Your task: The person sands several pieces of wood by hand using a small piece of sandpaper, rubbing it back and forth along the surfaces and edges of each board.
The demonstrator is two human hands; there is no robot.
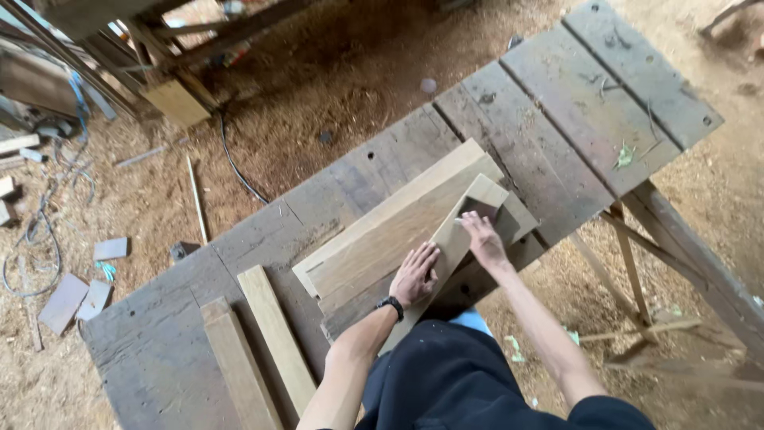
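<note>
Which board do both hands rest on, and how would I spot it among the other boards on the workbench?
On the grey plank workbench, find the stack of pale boards near the front edge. The narrow board lies topmost, running diagonally toward the person. The left hand presses flat on its middle and the right hand touches its far end. Two separate loose boards lie apart to the left, untouched.

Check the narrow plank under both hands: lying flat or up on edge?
Flat: the narrow plank lies broad face up across the stacked boards, left hand pressing it.
</note>
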